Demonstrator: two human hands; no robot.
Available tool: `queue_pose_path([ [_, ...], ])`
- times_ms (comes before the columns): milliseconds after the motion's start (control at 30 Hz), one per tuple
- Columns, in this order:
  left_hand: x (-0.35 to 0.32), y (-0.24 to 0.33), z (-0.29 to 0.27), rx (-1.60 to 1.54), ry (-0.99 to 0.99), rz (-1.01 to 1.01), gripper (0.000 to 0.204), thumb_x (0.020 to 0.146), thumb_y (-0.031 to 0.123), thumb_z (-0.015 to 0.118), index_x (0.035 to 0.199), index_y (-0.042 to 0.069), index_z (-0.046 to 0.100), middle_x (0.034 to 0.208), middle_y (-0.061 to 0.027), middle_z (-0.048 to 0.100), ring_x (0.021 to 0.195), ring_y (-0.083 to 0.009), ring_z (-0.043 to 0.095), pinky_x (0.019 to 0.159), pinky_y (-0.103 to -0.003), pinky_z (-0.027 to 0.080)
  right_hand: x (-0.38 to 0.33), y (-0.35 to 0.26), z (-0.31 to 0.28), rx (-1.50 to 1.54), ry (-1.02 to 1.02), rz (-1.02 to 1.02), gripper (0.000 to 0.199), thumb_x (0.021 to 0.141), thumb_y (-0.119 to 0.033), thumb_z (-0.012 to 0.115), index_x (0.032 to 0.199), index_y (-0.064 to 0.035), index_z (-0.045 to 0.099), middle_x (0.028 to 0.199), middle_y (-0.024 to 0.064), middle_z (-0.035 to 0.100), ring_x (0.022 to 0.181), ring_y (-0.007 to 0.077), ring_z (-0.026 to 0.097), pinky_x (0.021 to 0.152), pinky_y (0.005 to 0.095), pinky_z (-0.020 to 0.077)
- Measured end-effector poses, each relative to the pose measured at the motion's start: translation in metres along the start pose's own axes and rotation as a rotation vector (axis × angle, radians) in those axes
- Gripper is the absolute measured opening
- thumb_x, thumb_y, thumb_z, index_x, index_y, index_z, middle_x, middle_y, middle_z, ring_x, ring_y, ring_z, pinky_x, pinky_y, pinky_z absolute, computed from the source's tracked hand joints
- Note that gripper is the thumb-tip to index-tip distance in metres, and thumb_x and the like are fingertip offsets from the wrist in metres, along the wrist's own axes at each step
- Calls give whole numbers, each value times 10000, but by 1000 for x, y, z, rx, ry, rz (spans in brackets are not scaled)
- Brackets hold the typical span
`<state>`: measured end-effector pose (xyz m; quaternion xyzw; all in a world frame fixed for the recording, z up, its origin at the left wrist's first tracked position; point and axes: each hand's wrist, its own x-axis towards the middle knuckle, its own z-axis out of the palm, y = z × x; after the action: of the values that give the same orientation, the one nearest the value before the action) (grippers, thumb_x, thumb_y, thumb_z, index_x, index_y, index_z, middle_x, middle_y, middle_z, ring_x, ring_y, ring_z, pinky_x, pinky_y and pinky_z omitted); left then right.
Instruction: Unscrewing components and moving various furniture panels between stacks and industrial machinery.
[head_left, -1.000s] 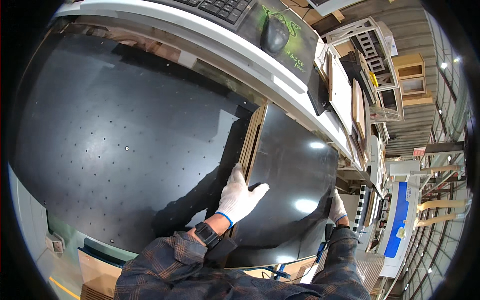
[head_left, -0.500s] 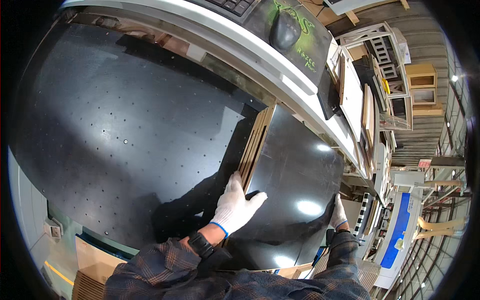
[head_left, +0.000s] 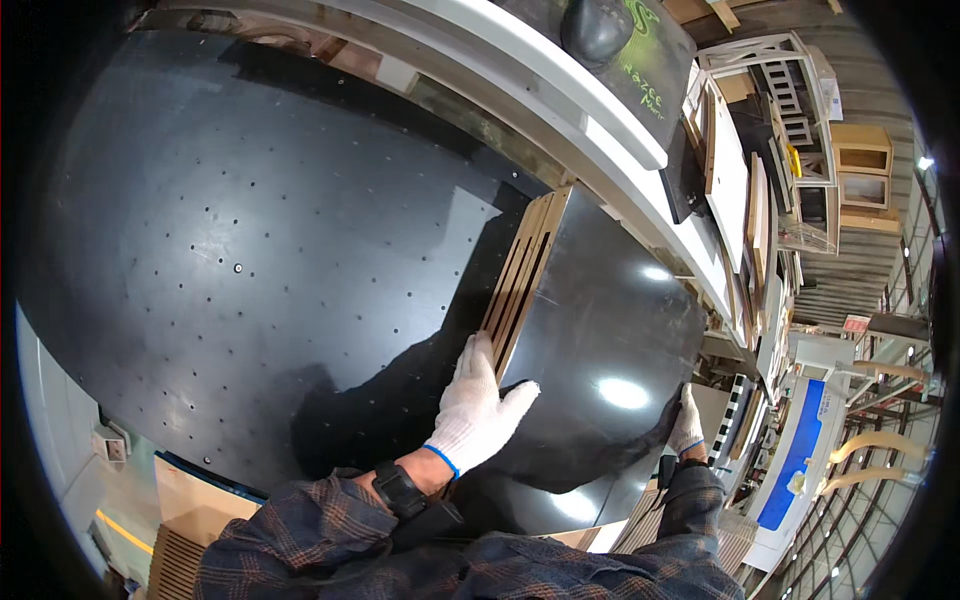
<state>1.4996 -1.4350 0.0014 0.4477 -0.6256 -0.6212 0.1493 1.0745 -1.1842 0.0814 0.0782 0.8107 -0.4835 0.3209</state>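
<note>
My left hand (head_left: pixel 478 408), in a white knit glove with a blue cuff, grips the left edge of a stack of black-faced panels (head_left: pixel 600 320). Its fingers lie along the light-brown layered edges, and the thumb rests on the glossy top face. My right hand (head_left: pixel 688 422), gloved too, holds the stack's opposite edge; its fingertips are partly hidden there. Beneath and to the left spreads a large black table top (head_left: pixel 330 230) dotted with small holes. The stack lies flat at the table's right end.
Beyond the table runs a white desk edge (head_left: pixel 560 90) with a black mouse (head_left: pixel 597 30) on a dark mat. Boards (head_left: pixel 727 170) lean at the upper right. A blue-and-white machine (head_left: pixel 795 455) stands at the right. Stacked brown sheets (head_left: pixel 180 565) sit at the lower left.
The view has shifted, so the desk and the stack appear farther up and right. Both hands keep their hold on the panel edges.
</note>
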Motion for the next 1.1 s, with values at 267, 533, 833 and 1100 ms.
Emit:
queue_pose_path([
  [267,4,5,-4,-15,17,16,971,957,477,724,1626,-56,265,1560,-381,452,1378,-519,545,1156,-501,456,2,2,0,-3,-83,14,440,1035,-599,654,1108,-172,729,871,-12,676,786,158,630,709,355,531],
  [533,-86,-15,-50,-277,-312,-303,955,991,493,680,1681,-3,244,1470,-346,582,1345,-424,627,1139,-428,471,-35,48,-35,46,-182,68,561,1025,-661,622,1253,-154,702,1031,28,695,928,174,657,839,353,541],
  [833,-175,-56,-11,-254,-99,-107,871,1026,311,644,1701,6,185,1644,-241,442,1499,-327,474,1237,-396,370,-114,140,-88,200,-375,156,715,1063,-632,564,1539,-100,534,1524,110,602,1351,311,602,1150,502,489],
  [1100,-177,-49,-15,-357,-96,-96,801,1075,286,612,1692,-22,205,1547,-181,547,1330,-192,568,1102,-324,470,-105,150,-96,184,-277,166,619,1084,-513,596,1593,-193,448,1504,82,592,1326,291,601,1109,521,520],
])
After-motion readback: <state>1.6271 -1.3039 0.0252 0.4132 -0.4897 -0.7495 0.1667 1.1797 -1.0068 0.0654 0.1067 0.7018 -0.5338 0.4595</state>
